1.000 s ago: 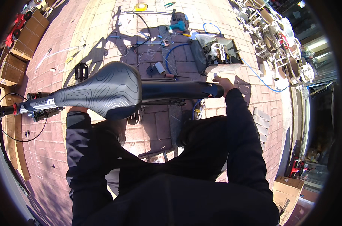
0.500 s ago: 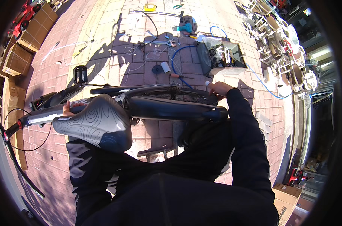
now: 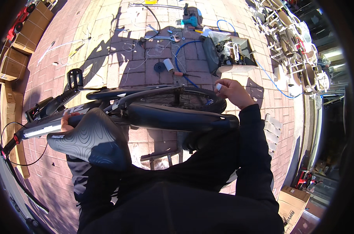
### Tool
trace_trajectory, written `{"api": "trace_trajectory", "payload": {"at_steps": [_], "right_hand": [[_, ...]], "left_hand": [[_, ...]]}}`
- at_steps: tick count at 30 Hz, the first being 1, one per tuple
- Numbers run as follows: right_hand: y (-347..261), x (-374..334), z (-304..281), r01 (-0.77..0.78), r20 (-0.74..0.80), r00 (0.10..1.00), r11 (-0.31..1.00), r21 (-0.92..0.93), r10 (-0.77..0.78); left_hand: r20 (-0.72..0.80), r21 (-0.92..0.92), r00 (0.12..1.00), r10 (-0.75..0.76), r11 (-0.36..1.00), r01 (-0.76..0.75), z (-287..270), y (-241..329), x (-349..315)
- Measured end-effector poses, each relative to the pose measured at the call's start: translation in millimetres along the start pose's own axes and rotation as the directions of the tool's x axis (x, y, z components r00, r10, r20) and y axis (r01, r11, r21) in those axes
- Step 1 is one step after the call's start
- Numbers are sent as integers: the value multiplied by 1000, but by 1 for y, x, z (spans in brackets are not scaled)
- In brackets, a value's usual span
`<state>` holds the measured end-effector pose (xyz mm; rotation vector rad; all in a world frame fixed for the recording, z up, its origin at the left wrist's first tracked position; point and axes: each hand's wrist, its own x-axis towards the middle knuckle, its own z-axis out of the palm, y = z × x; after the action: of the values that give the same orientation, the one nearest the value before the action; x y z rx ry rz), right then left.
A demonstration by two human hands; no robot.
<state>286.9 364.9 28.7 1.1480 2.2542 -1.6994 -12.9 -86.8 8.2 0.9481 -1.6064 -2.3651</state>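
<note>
A dark bicycle lies on its side across my lap, its patterned saddle [image 3: 93, 136] nearest me. My left hand [image 3: 68, 121] grips the frame tube [image 3: 44, 130] beside the saddle; most of that hand is hidden behind it. At the right, my right hand [image 3: 234, 93] pinches a small white cylindrical piece [image 3: 218, 86], whose kind I cannot make out. It hovers just beside the rear tyre [image 3: 220, 104]. A long black mudguard [image 3: 177, 117] runs over the wheel on my side. One pedal [image 3: 75, 79] points away from me.
Beyond the wheel lie a white roll [image 3: 168, 64], a black disc [image 3: 159, 67], a screwdriver [image 3: 180, 73], an adjustable wrench [image 3: 173, 38] and a teal power drill [image 3: 189, 21]. An open toolbox [image 3: 235, 54] stands right of them. Cartons [image 3: 13, 64] line the left side.
The bicycle has tilted and shifted slightly left, with more of the rear wheel showing. My right hand has lifted a little off the tyre, turning the white piece into view.
</note>
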Motion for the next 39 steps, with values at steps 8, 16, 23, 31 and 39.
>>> {"api": "trace_trajectory", "payload": {"at_steps": [8, 16, 23, 31, 39], "right_hand": [[-50, 36, 9, 88, 298, 954, 984, -158, -37], [-80, 165, 137, 626, 763, 646, 586, -514, -20], [-50, 194, 226, 743, 806, 591, 379, -552, 16], [-60, 186, 222, 638, 748, 662, 484, -599, 53], [-186, 123, 167, 645, 709, 669, 649, -403, -223]], "left_hand": [[147, 157, 983, -107, 984, 84, -8, 24, -12], [182, -70, 956, -228, 967, 244, -28, 20, 10], [147, -132, 965, -217, 963, 236, -24, 16, 1], [169, -162, 957, -237, 951, 264, -17, 17, -5], [176, -191, 941, -290, 928, 321, -5, 13, -10]]}}
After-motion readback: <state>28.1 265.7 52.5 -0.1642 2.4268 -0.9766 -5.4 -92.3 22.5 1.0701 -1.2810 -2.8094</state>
